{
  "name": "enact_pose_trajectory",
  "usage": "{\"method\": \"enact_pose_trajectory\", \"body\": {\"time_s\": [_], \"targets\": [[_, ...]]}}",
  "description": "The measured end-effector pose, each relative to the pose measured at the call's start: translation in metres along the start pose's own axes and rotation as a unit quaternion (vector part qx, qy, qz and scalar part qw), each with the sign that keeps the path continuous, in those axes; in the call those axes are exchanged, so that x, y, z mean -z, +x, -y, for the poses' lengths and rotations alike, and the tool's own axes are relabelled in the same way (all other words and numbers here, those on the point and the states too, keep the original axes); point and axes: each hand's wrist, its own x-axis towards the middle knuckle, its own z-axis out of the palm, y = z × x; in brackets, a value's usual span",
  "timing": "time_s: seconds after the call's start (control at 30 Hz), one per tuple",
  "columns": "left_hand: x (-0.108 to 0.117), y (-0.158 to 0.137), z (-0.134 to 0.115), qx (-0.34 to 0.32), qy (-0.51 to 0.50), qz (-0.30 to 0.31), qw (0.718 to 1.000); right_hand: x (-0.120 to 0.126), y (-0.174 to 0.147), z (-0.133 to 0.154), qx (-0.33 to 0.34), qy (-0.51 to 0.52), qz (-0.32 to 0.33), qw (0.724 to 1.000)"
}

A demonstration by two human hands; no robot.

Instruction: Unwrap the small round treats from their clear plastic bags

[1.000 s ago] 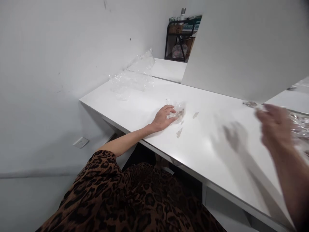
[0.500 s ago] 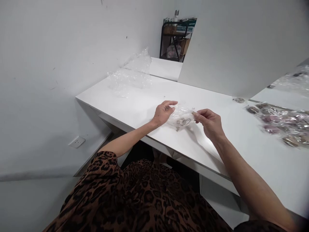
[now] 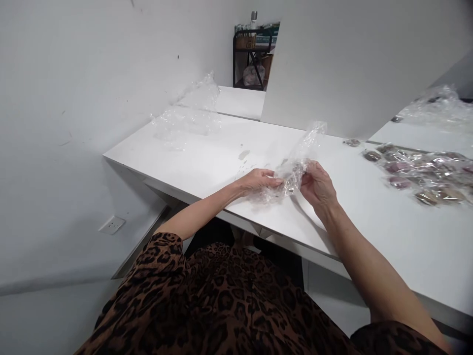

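Over the white table (image 3: pixel 229 143), a crumpled clear plastic bag (image 3: pixel 294 170) stretches between my two hands, its upper end sticking up to the right. My left hand (image 3: pixel 258 180) pinches the bag's left side, thumb and fingers closed together. On the other side my right hand (image 3: pixel 318 186) has its fingers curled round the plastic. What is inside the bag is hard to make out through the glare and folds. A thin spread of clear film lies on the tabletop beneath my left hand.
At the right lie several clear packets (image 3: pixel 424 172) with brownish and pinkish round contents. More clear plastic film (image 3: pixel 192 116) rests at the far left by the wall. A grey-white panel (image 3: pixel 332 69) rises behind the table, and a black shelf rack (image 3: pixel 253 56) stands beyond it.
My left hand has closed on the plastic from a looser, spread pose. The bag now rises up and to the right by my right hand. The view has shifted slightly right.
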Motion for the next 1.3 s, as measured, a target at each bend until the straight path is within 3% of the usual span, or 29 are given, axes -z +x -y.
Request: {"method": "enact_pose_trajectory", "body": {"time_s": [0.13, 0.27, 0.37, 0.47, 0.57, 0.67, 0.8, 1.0, 1.17, 1.3], "targets": [[-0.017, 0.009, 0.004, -0.054, -0.061, -0.073, 0.994, -0.008, -0.004, 0.002, -0.06, 0.068, -0.009, 0.996], [-0.023, 0.012, 0.009, -0.06, -0.083, -0.126, 0.987, -0.016, -0.009, 0.003, -0.11, 0.039, -0.002, 0.993], [-0.025, 0.011, 0.01, -0.052, -0.043, -0.157, 0.985, -0.017, -0.011, 0.0, -0.063, 0.006, -0.042, 0.997], [-0.028, 0.008, 0.008, -0.067, 0.044, -0.138, 0.987, -0.017, -0.015, -0.002, 0.026, -0.084, -0.072, 0.994], [-0.029, 0.007, 0.006, -0.097, 0.133, -0.112, 0.98, -0.018, -0.02, -0.002, 0.09, -0.172, -0.059, 0.979], [-0.026, 0.01, 0.008, -0.11, 0.143, -0.116, 0.977, -0.019, -0.022, -0.003, 0.106, -0.181, -0.031, 0.977], [-0.021, 0.014, 0.004, -0.09, 0.031, -0.132, 0.987, -0.017, -0.016, -0.007, 0.069, -0.139, -0.026, 0.988], [-0.014, 0.008, -0.018, -0.064, -0.126, -0.167, 0.976, -0.01, -0.007, -0.01, -0.035, -0.054, -0.071, 0.995], [-0.015, 0.008, -0.035, -0.03, -0.283, -0.149, 0.947, -0.012, -0.007, -0.009, -0.103, -0.035, -0.084, 0.991], [-0.024, 0.006, -0.05, 0.036, -0.408, -0.153, 0.899, -0.015, -0.008, -0.004, -0.135, -0.021, -0.076, 0.988]]}}
